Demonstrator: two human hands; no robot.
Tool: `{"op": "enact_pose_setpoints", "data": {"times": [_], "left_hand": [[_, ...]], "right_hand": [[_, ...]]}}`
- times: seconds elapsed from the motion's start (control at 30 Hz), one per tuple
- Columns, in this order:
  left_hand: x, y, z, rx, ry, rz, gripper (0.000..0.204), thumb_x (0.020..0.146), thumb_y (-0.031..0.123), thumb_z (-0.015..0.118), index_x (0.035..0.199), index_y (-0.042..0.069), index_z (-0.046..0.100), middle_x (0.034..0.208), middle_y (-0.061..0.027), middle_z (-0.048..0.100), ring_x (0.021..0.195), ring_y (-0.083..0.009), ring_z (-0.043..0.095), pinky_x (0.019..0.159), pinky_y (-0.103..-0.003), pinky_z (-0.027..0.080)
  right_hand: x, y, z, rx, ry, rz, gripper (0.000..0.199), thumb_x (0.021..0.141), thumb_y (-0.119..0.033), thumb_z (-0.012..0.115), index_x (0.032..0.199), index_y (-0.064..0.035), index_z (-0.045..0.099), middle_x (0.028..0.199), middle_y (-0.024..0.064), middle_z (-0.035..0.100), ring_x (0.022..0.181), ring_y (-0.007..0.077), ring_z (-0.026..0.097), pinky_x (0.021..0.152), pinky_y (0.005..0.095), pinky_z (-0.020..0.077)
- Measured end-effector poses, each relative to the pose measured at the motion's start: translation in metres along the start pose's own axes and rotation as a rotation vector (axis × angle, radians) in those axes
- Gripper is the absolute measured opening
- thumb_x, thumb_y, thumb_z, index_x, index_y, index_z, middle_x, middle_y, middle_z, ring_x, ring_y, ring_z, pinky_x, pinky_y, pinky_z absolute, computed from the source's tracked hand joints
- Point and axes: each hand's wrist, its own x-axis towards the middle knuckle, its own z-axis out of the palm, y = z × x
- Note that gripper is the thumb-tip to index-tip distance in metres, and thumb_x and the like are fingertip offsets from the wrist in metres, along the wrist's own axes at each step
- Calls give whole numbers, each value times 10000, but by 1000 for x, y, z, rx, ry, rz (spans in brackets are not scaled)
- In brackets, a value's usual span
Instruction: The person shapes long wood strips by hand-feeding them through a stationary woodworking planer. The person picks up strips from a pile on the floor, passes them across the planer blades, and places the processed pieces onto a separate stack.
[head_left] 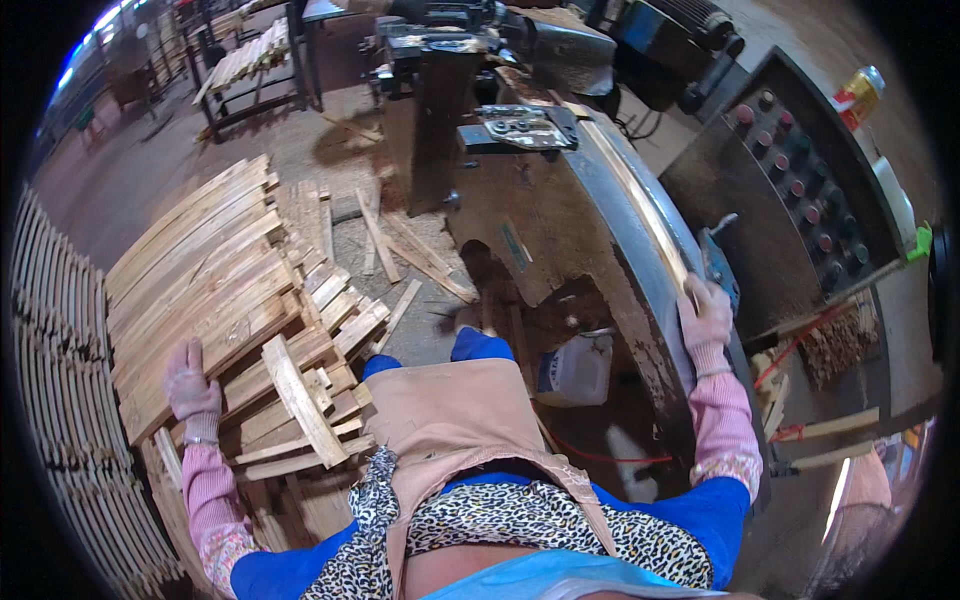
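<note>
A long, narrow, pale wooden strip (632, 188) lies lengthwise along the blue-grey metal bed (640, 250) of a machine, and the right hand (707, 312) has its near end, the grip closed with the fingers curled over the wood. The left hand (190, 380) rests on the near part of a broad stack of pale brown wooden boards (190, 285), its grip loose and spread, clasped around nothing. Just beside the right hand, a blue metal fitting (720, 268) crowds the bed's outer edge, and beyond it leans a dark control panel (710, 185) with rows of round buttons; a yellow and red can (860, 95) stands by its upper edge. Toward the far end, a flat metal bracket (525, 128) sits close to the strip's left side. A short, slightly curved wooden piece (300, 405) lies slantwise over smaller blocks to the right of the left hand. Thin wooden scraps (430, 262) litter the floor (345, 110) between stack and machine. A whitish plastic jug (577, 370) stands below the bed, near a thin red cord (620, 460), and tall rows of slats (60, 350) line the far left.
</note>
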Motion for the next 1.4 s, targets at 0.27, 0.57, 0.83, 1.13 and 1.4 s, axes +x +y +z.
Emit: {"op": "enact_pose_setpoints", "data": {"times": [0.27,0.57,0.83,1.13,1.4], "left_hand": [[51,86,-90,-89,172,229,785,692,55,732,1437,126,496,1318,-160,596,1221,-384,571,1039,-466,469],[121,307,-175,-62,475,911,398,998,260,547,1395,250,532,1407,-66,558,1280,-266,560,1141,-474,404],[143,259,-131,-370,377,739,791,808,315,783,1493,104,446,1528,-194,444,1396,-384,441,1186,-506,348],[94,71,-9,-239,58,284,701,867,410,699,1439,52,505,1490,-228,478,1404,-408,423,1173,-472,345],[96,96,-41,-234,-25,197,678,860,419,706,1429,91,536,1509,-190,476,1397,-388,434,1169,-458,352]], "right_hand": [[123,-16,89,-60,3,-131,343,885,-438,662,1164,-249,727,1035,86,708,1001,321,647,869,479,518],[106,-258,2,707,-307,-784,647,842,-246,786,1436,-131,555,1261,153,664,1218,332,596,1042,439,476],[-4,-70,-31,780,-247,23,686,844,-128,748,1471,-23,490,1351,198,622,1245,291,602,1089,383,446],[-11,-1,-14,103,-25,85,619,840,-320,720,1425,-180,571,1031,195,693,959,380,651,848,486,524],[164,-48,95,-15,-15,181,591,911,-415,651,1463,-285,486,1113,180,711,1035,387,671,893,524,528]]}}
